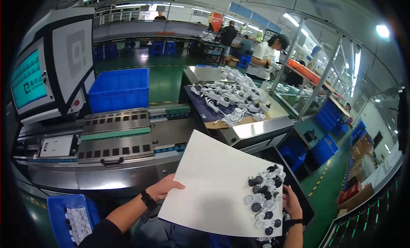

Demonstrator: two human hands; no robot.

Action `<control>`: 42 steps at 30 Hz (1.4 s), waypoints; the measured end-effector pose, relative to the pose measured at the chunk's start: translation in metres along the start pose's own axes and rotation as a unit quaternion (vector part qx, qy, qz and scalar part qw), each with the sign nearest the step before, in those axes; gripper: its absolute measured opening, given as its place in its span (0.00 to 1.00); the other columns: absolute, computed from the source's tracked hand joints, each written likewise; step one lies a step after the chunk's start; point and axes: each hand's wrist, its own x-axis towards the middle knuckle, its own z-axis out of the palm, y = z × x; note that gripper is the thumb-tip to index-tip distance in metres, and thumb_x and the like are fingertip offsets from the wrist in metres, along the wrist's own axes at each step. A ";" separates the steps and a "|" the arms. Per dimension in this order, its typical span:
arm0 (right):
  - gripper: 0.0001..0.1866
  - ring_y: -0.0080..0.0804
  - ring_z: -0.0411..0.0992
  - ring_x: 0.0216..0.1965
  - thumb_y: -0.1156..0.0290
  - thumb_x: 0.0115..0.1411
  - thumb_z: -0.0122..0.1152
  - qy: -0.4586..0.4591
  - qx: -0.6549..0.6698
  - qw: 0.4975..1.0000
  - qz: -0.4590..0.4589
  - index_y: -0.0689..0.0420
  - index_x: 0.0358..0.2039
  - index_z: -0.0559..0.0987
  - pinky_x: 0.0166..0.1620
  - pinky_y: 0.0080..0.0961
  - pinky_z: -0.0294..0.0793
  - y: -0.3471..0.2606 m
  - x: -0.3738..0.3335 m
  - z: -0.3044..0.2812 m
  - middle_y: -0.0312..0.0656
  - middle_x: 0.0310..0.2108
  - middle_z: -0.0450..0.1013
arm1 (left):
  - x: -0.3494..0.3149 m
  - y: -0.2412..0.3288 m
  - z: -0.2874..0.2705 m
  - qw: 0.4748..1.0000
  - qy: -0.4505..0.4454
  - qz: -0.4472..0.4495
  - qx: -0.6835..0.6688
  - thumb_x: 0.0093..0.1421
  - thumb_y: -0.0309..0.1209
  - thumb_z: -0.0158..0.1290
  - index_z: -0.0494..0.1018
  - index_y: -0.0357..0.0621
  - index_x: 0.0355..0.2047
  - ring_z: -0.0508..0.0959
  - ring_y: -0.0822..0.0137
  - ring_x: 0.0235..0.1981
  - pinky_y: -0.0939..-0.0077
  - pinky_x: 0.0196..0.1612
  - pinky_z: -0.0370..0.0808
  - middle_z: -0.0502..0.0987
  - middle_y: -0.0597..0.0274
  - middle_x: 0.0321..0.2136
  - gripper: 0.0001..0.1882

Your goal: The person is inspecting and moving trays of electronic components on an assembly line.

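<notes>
Both hands hold a large white board (213,184), tilted in front of my body. My left hand (164,187) is closed on its left edge, the thumb lying on top. Over at the right edge, my right hand (292,203) grips the board, with part of its fingers hidden behind it. Along that right side lies a cluster of small white and black round-headed parts (265,199). More of these parts show just below the board's lower right corner. I cannot make out their exact kind.
A steel conveyor machine (115,141) with a screen cabinet (34,77) stands on the left. Behind the board, a bench holds a heap of white corded parts (239,94). Blue bins (119,87) stand around, one low at left (60,205). A co-worker (267,60) stands beyond.
</notes>
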 end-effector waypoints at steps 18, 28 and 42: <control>0.11 0.25 0.75 0.33 0.63 0.70 0.53 0.072 -0.024 0.990 -0.117 0.55 0.46 0.77 0.37 0.23 0.75 0.018 0.075 -0.008 0.33 0.39 0.76 | -0.006 0.007 0.015 0.999 0.020 -0.004 0.038 0.54 0.20 0.56 0.65 0.30 0.61 0.79 0.59 0.51 0.66 0.55 0.77 0.76 0.49 0.53 0.32; 0.12 0.21 0.71 0.28 0.64 0.69 0.57 0.119 -0.005 0.987 -0.104 0.54 0.48 0.77 0.29 0.20 0.70 -0.004 0.077 0.042 0.32 0.29 0.73 | 0.001 0.003 0.004 0.999 0.036 0.008 0.035 0.52 0.18 0.55 0.64 0.30 0.61 0.80 0.57 0.51 0.65 0.54 0.79 0.75 0.48 0.53 0.34; 0.11 0.25 0.76 0.27 0.65 0.68 0.55 -0.040 -0.046 0.995 0.085 0.58 0.44 0.78 0.30 0.25 0.79 -0.015 0.031 -0.008 0.38 0.32 0.78 | -0.005 0.005 0.014 0.998 0.047 0.020 0.046 0.53 0.21 0.56 0.66 0.29 0.59 0.80 0.59 0.49 0.68 0.53 0.78 0.77 0.49 0.50 0.31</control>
